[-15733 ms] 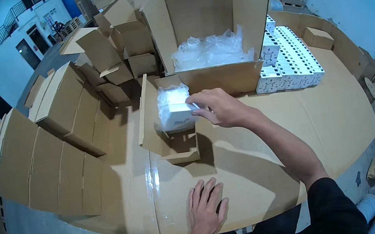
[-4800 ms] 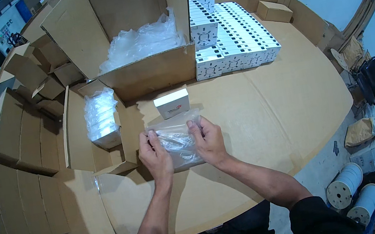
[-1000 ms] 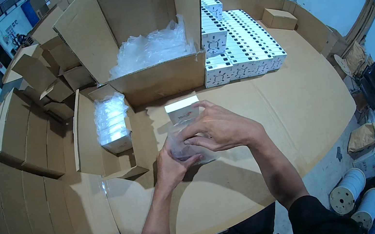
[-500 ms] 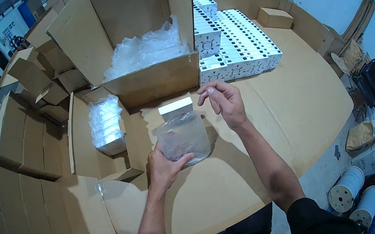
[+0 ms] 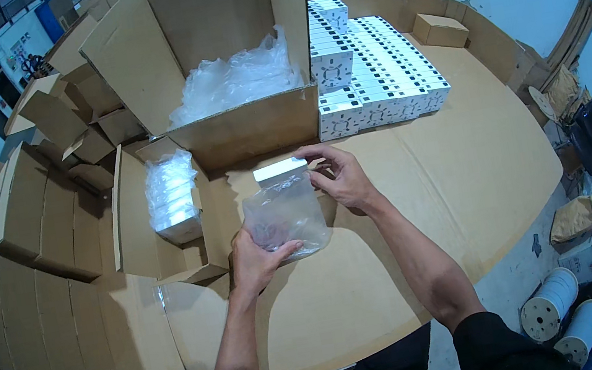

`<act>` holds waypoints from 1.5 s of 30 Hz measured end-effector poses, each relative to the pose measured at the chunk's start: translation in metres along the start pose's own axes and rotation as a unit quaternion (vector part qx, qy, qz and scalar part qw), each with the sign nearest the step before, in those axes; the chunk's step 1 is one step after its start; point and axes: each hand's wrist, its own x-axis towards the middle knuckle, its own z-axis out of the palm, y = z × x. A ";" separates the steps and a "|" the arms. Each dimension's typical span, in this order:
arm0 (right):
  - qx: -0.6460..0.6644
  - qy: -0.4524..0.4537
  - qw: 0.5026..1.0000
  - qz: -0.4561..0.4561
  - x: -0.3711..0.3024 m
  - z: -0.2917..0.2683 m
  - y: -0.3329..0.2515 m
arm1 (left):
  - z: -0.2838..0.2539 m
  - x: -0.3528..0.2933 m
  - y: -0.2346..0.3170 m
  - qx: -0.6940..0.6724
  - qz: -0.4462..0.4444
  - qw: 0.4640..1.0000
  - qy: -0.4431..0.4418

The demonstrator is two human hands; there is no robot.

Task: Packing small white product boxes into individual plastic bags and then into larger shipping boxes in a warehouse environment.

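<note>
A clear plastic bag (image 5: 287, 217) is held in my left hand (image 5: 252, 260), the thumb lying across its lower front and the fingers behind it. Just beyond the bag's upper edge shows a small white box (image 5: 282, 172); its lower part is behind or inside the bag, I cannot tell which. My right hand (image 5: 345, 177) grips the box's right end, fingertips at its top corner and the thumb beside the bag's edge. To the left, an open carton (image 5: 135, 234) holds several bagged white boxes (image 5: 172, 197) in a row.
A large open carton (image 5: 249, 132) with a heap of clear bags (image 5: 236, 78) stands behind my hands. Stacked white boxes (image 5: 378, 67) lie to its right. Folded cartons (image 5: 39, 226) line the left. A closed brown box (image 5: 440, 30) sits at the table's far right.
My right hand has moved left and down onto the white box's right end, its fingers closing there. The left hand keeps hold of the bag, now slightly tilted.
</note>
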 end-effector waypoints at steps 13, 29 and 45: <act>0.163 0.133 0.974 -0.085 0.009 0.015 -0.004 | -0.004 0.000 0.001 -0.004 -0.001 1.000 -0.015; 0.275 0.080 0.958 -0.031 0.006 0.012 0.004 | -0.006 0.003 -0.003 -0.027 -0.019 0.999 -0.024; 0.194 0.024 0.981 -0.002 0.004 0.009 0.000 | -0.005 0.001 0.000 -0.054 -0.007 0.998 -0.025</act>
